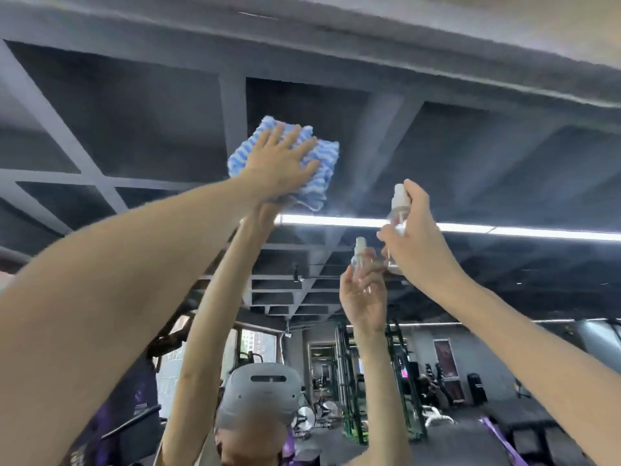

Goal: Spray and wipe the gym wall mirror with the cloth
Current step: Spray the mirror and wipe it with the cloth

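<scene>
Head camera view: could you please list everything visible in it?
mirror: one, reflecting dark ceiling and gym, fills the view.
cloth: one, blue-and-white striped, flat on the mirror, upper centre.
spray bottle: one, clear with white nozzle, right of the cloth.
light strip: one bright, white, reflected across the middle.
gym machines: several, dark and green, reflected low down.
headset: one, grey, reflected bottom centre.
left hand: one, presses the cloth with straight fingers.
right hand: one, grips the spray bottle.

Arms raised. Left hand (279,163) flat, fingers straight, 11 o'clock; right hand (416,237), 1 o'clock, grips spray bottle (397,205).
</scene>
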Action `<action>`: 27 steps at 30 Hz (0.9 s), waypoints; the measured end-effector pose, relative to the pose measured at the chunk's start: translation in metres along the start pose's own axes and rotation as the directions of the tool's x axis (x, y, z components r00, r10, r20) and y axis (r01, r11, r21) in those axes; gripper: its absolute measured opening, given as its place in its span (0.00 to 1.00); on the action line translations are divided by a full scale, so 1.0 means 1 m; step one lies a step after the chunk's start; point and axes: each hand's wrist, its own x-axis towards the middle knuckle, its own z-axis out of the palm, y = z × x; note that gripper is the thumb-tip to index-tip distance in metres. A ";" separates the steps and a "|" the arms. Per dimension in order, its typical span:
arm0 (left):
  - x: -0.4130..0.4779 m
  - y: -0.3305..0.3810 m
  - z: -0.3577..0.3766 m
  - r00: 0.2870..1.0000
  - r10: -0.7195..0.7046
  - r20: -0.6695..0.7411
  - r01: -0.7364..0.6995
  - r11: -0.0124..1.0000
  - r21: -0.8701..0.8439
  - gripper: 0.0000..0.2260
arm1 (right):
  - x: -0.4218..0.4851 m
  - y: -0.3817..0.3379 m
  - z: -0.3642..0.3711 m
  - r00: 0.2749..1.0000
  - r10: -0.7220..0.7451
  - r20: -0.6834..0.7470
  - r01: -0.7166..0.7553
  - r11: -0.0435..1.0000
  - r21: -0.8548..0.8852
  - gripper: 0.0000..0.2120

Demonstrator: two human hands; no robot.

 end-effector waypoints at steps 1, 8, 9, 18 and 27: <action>0.010 -0.024 0.003 0.994 -0.100 -0.044 0.099 0.995 -0.022 0.25 | 0.013 0.001 -0.006 1.000 -0.007 -0.018 0.006 0.999 -0.039 0.33; 0.033 -0.099 0.000 0.857 -0.509 -0.079 0.504 0.860 -0.072 0.28 | 0.067 0.004 -0.026 0.987 0.053 -0.148 -0.081 0.978 -0.191 0.29; 0.039 -0.087 -0.002 0.872 -0.487 -0.052 0.483 0.873 -0.070 0.28 | 0.071 0.004 -0.026 0.986 0.070 -0.153 -0.099 0.977 -0.187 0.28; -0.036 0.098 0.019 0.730 0.670 0.135 -0.680 0.731 0.049 0.29 | 0.076 -0.003 -0.048 0.941 0.160 -0.299 -0.176 0.984 -0.026 0.27; -0.057 0.006 -0.001 0.997 -0.002 0.071 0.004 1.000 -0.022 0.28 | -0.008 -0.013 -0.039 0.976 0.134 -0.173 -0.139 0.990 -0.015 0.28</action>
